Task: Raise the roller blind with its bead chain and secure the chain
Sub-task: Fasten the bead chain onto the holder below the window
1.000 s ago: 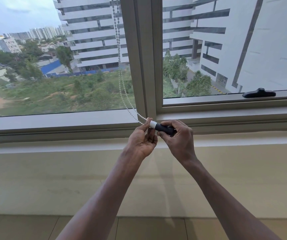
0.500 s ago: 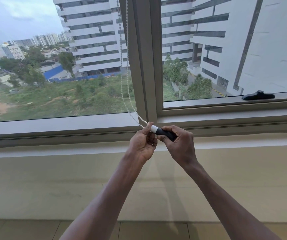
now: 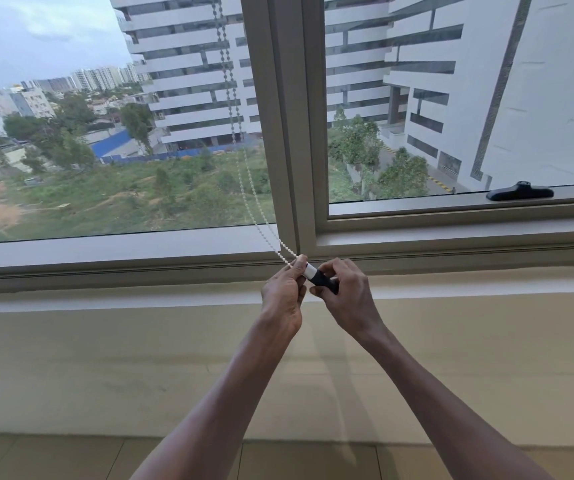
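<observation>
A white bead chain [image 3: 244, 168] hangs in two strands in front of the left pane and slants down to the right to my hands. My left hand [image 3: 283, 296] pinches the chain's lower end beside a small black holder with a white cap [image 3: 316, 277]. My right hand [image 3: 346, 299] grips the black body of that holder. Both hands meet just below the window frame's central post [image 3: 289, 133]. The roller blind itself is out of view above.
A black window handle [image 3: 519, 192] lies on the right sash's lower rail. The grey sill [image 3: 105, 258] runs across, with a cream wall below it and tiled floor at the bottom edge.
My hands have sunk slightly in the view as the camera tilted up. The grip on the chain and the holder looks the same.
</observation>
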